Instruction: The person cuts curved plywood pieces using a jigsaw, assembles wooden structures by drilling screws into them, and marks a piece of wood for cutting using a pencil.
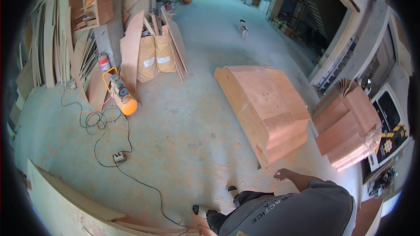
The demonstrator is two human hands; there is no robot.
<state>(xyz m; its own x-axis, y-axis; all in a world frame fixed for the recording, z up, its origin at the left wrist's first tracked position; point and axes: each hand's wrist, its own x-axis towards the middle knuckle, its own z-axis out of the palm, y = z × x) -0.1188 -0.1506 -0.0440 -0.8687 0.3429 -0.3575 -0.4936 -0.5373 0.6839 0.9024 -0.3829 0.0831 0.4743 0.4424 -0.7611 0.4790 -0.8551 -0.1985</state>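
Observation:
My right hand [283, 175] hangs at my side with the fingers loosely bent and apart, and I see nothing held in it. Closest to it is the near corner of a large box-like plywood piece [267, 100], which lies on the floor with a curved, stepped top. The hand and the piece look apart. My left hand is out of the picture, beyond my grey shirt [297, 209]. Right of the plywood piece stands a stack of curved thin wood sheets [350, 126], fanned at its ends.
An orange air compressor [127, 102] stands on the left, with cables [98, 120] looping across the floor to a power strip [119, 157]. Boards [50, 39] lean behind it near brown sacks [155, 57]. Pale panels [74, 205] border the lower left. A dog [243, 30] is farther off.

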